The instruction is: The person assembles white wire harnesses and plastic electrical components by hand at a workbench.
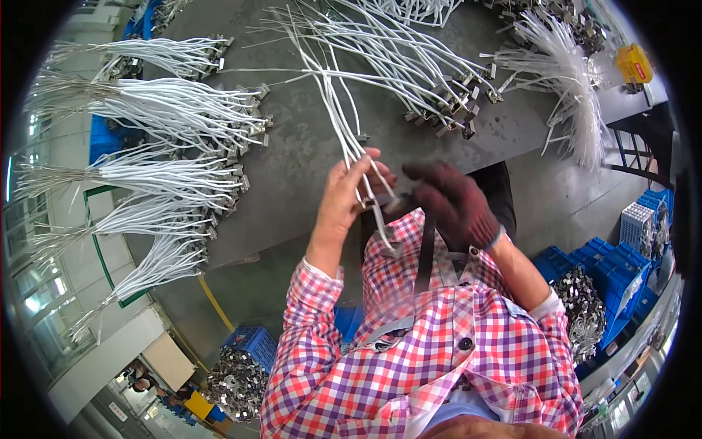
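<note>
My bare left hand point(344, 194) is closed around several white cables point(333, 102). Their far ends lie over the table, and the near ends hang below my fingers, one with a metal end piece point(390, 250) in front of my shirt. My right hand point(457, 205), in a dark red and black knitted glove, is just right of these cable ends. Its fingers look stretched and apart, somewhat blurred, with nothing visible between them. Beyond my hands, a loose pile of white cables point(395, 58) with metal connectors lies on the dark grey table point(285, 168).
Tied bundles of white cables point(175, 110) line the table's left side. At the far right are clear plastic strips point(563, 80) and a yellow container point(634, 64). Blue crates point(610, 274) and a heap of metal parts point(241, 380) stand below table height.
</note>
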Demonstrator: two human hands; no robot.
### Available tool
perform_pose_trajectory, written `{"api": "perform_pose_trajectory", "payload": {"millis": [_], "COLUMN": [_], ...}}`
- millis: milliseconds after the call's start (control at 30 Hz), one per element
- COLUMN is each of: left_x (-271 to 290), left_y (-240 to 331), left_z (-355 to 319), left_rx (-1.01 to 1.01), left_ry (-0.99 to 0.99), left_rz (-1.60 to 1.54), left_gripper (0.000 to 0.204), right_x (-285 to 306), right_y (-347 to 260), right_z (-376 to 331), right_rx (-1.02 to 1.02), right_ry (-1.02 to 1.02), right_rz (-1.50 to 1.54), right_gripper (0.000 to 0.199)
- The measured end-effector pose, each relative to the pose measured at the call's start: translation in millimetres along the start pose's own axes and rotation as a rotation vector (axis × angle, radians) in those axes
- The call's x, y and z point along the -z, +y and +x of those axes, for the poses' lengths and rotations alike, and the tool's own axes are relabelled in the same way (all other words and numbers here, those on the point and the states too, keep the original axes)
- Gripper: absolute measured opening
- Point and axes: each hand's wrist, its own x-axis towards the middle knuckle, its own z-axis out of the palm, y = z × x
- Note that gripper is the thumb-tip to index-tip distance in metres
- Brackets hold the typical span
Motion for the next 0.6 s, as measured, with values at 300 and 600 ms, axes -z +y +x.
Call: {"api": "perform_pose_trajectory", "payload": {"millis": [300,600], "left_x": [38,27], "left_y": [18,3], "left_z": [21,50], "left_rx": [-0.001,0.019], "left_ry": [0.060,0.059], "left_rz": [0.114,0.099], "left_gripper": [0.031,0.042], "right_x": [-56,-33], "right_y": [48,32], "right_z": [134,43], "right_rx": [0.275,0.106], "right_ry": [-0.126,-0.224], "right_rz": [-0.711,-0.219], "right_gripper": [0.027,0.026]}}
